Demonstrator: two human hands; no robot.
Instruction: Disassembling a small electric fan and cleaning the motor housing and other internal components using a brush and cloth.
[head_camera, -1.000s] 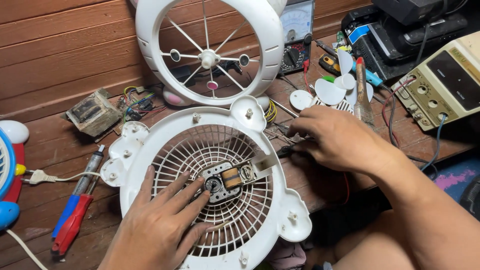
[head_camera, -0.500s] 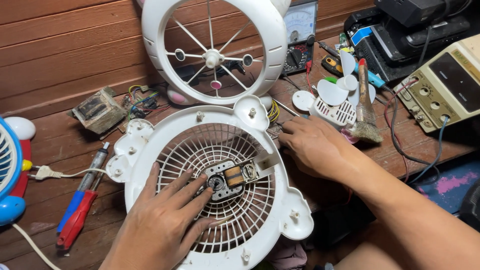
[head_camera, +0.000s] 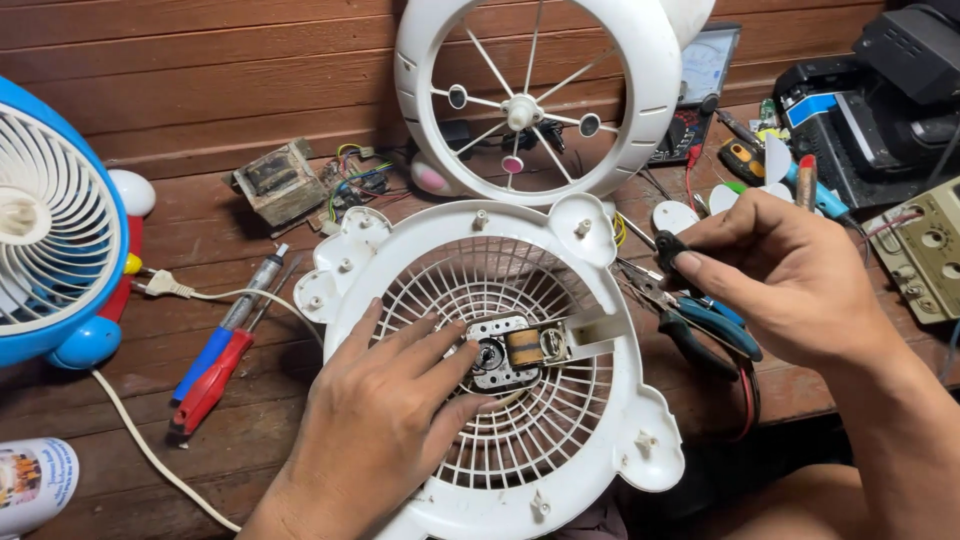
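We work on a dark wooden bench (head_camera: 150, 470) against a plank wall (cluttered). Our left hand (head_camera: 375, 430) lies spread open, fingers on the small motor (head_camera: 515, 350) in the white fan housing (head_camera: 610, 420). Our right hand (head_camera: 790, 270) pinches a black-tipped tool (head_camera: 668, 250) above the pliers (head_camera: 700, 320).

Glossy white plastic fan grille (head_camera: 600, 420) under my left hand (head_camera: 385, 420), bare metal motor (head_camera: 515, 350), worn brown wooden desk (head_camera: 150, 210).
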